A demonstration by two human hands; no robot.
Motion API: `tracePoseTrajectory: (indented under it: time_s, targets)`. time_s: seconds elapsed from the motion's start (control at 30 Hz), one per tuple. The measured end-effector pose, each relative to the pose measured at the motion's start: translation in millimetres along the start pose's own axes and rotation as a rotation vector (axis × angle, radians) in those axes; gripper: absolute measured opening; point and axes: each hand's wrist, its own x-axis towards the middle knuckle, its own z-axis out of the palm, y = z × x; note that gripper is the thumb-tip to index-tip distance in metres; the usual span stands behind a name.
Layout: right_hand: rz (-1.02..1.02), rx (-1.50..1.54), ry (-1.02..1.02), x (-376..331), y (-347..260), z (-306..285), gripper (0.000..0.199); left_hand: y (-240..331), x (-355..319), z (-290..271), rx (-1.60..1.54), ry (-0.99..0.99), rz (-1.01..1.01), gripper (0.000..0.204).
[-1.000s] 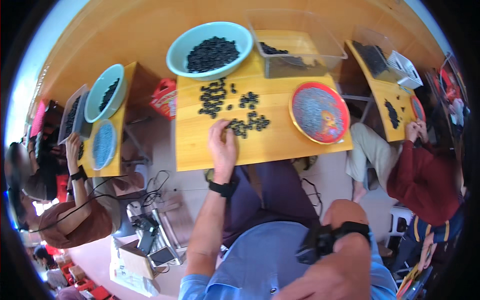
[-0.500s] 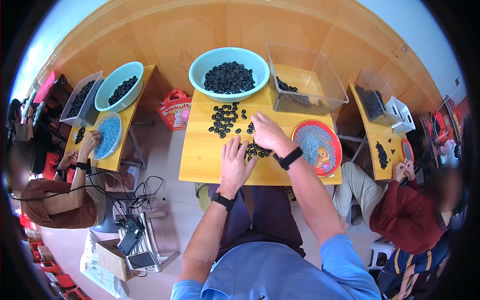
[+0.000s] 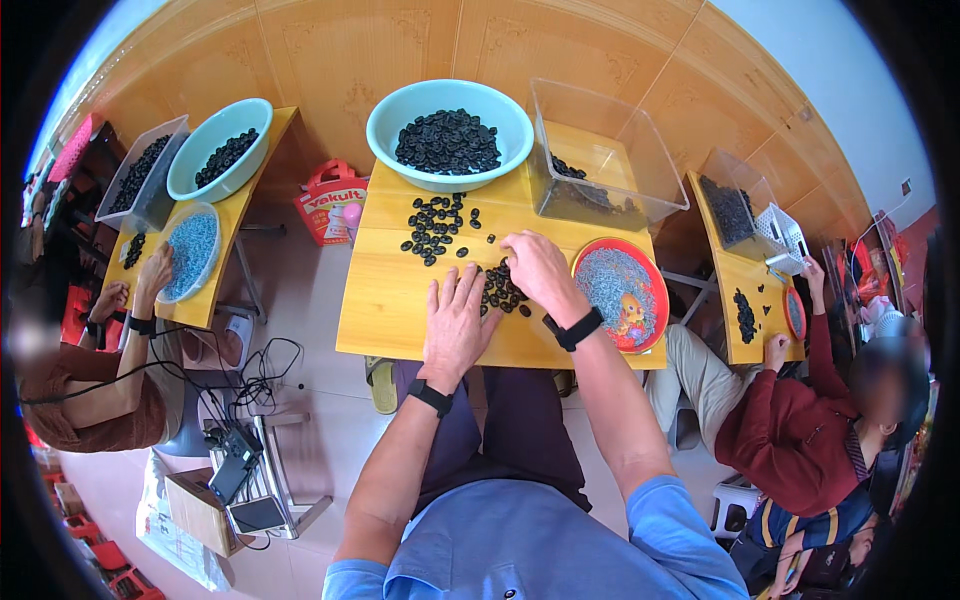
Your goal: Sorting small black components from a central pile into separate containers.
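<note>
My left hand lies open over the yellow table, its fingers stretched and slightly apart. A pile of small, shiny black oval pieces sits between it and my right hand. Bent over the pile's far right side, the right hand has its fingers somewhat apart and touching down near the pieces. Its thumb is hidden, and I see nothing gripped in it. Farther away, a second loose group of black oval pieces is spread beyond the left fingertips. A light blue basin full of such pieces stands at the far edge.
A clear plastic bin with black pieces stands at the far right. Beside my right wrist sits a red-rimmed plate of small pale blue bits. People work at side tables on both sides. Cables hang at lower left.
The view has shifted slightly. My hands have drawn the black pieces into a tighter pile between them. The person on the right has lifted one hand toward the white basket.
</note>
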Motion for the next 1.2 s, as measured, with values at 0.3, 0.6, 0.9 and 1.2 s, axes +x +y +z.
tracePoseTrajectory:
  time_s: [0.3,0.6,0.9,1.2]
  targets:
    - [0.137,-0.052,0.047,42.9,2.3,39.9,0.014,2.5,-0.7,-3.1,0.039,-0.041,0.014,0.052]
    - [0.221,-0.146,-0.092,53.2,-6.0,31.1,0.013,-3.0,-2.0,0.3,-0.101,0.045,-0.016,0.048]
    - [0.379,0.755,-0.019,-16.2,-36.8,-6.9,0.012,-9.2,-2.3,-5.0,-0.487,0.254,-0.057,0.035]
    - [0.636,1.442,0.173,-106.2,-57.5,27.7,0.009,-3.5,-30.4,-4.7,-1.067,0.019,-0.432,0.012]
